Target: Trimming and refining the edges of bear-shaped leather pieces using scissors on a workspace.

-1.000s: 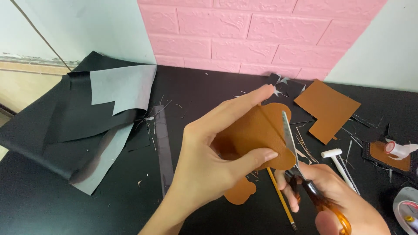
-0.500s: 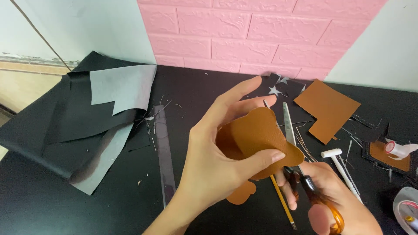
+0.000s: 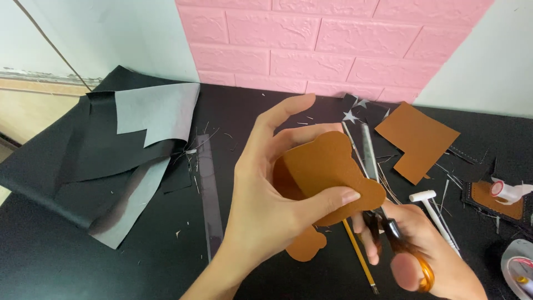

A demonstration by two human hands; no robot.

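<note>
My left hand (image 3: pixel 272 194) holds a brown leather piece (image 3: pixel 327 172) with rounded, bear-like lobes, thumb on its front and fingers behind it. My right hand (image 3: pixel 422 250) grips orange-handled scissors (image 3: pixel 383 205); their blades point up along the right edge of the brown piece. A lower lobe of the piece (image 3: pixel 306 244) hangs below my left palm. Both hands hover above the black tabletop (image 3: pixel 266 278).
A folded black-and-grey leather sheet (image 3: pixel 111 155) lies at the left, beside a clear ruler (image 3: pixel 208 194). A brown leather offcut (image 3: pixel 416 139) lies at the right rear. A yellow pencil (image 3: pixel 361 261), a white tool (image 3: pixel 433 208), a small bottle (image 3: pixel 508 190) and tape (image 3: pixel 519 266) sit at the right.
The brown piece has turned in my left hand and shifted slightly right. The scissors have moved along its right edge, blades more upright now.
</note>
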